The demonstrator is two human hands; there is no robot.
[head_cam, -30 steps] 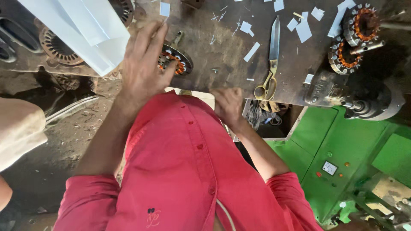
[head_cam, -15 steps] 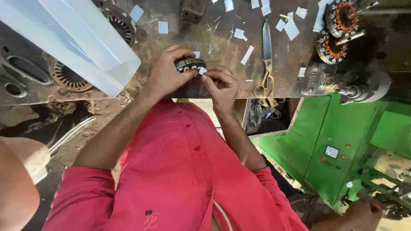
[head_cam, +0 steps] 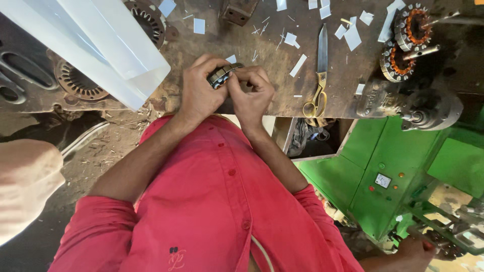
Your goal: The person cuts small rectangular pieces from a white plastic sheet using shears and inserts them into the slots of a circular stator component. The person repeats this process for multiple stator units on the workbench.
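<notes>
Gripping a small stator (head_cam: 223, 75) at the bench (head_cam: 262, 95) edge, the left hand (head_cam: 199, 93) steadies it while the right hand (head_cam: 252, 93) pinches at its slots; next likely needs careful fingertip alignment.

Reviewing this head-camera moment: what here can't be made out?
- Small round motor part: mostly hidden by the left hand and right hand.
- Fingertips working on it: curled inward, contact unclear.
- White sheet: cut off by the top-left edge.
- Panel dial on the green machine: too small to read.
</notes>
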